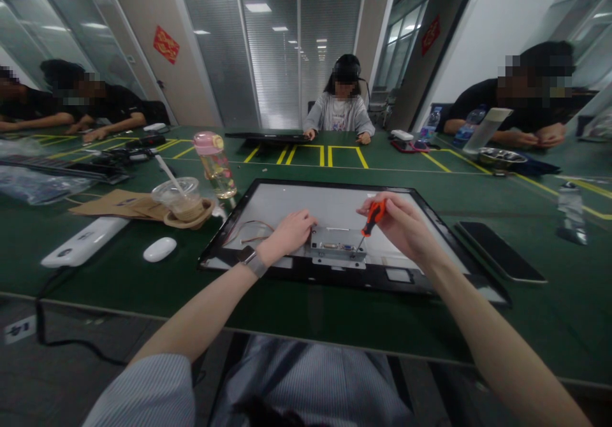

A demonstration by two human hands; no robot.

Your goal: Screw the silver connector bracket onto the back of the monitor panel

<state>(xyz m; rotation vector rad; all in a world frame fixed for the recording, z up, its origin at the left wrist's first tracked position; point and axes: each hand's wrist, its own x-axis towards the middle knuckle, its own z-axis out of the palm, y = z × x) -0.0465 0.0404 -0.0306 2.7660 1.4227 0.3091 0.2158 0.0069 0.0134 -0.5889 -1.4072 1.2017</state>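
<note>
A monitor panel point(335, 207) lies face down on the green table point(296, 309), its silver back showing inside a black frame. A small metal connector board point(337, 246) sits near its front edge. My left hand point(289, 232) rests on the panel, fingers curled against the left end of that board. My right hand point(399, 223) is closed round an orange-handled screwdriver point(370, 220) whose tip points down onto the board's right side. Thin wires point(251, 229) loop on the panel left of my left hand.
A white mouse point(160, 249), a white power strip point(83, 242), a plastic cup with straw point(180, 197) and a pink-capped bottle point(215, 164) stand left. A dark phone point(500, 250) lies right. Three other people sit at the far and side edges.
</note>
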